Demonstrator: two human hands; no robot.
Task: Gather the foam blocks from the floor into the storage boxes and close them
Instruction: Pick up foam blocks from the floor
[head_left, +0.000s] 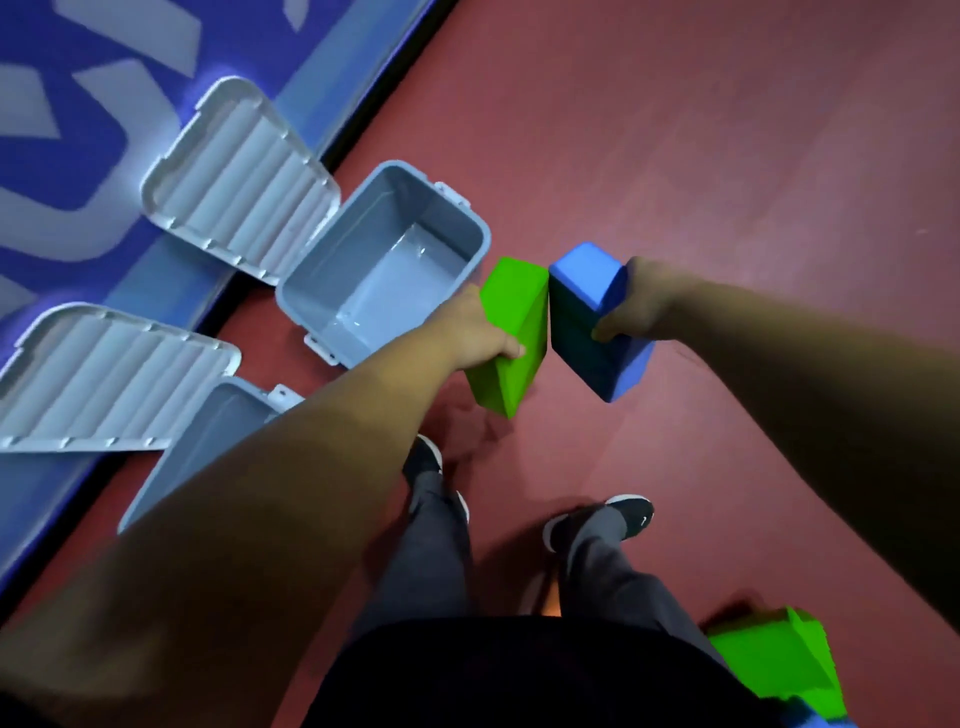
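My left hand (470, 332) grips a green foam block (511, 332) held above the red floor, just right of an open grey storage box (332, 291) that has nothing inside. My right hand (636, 304) grips a blue foam block (587, 317). The two blocks touch side by side. A second grey storage box (208, 436) stands open nearer to me, mostly hidden by my left forearm. Another green foam block (779, 665) lies on the floor at the lower right, behind my legs.
Both boxes' white ribbed lids (244, 176) (109, 379) lean back against a blue padded wall (78, 104). My legs and black shoes (631, 514) stand on the red floor (701, 130), which stretches away to the right. A bit of blue shows at the bottom right edge.
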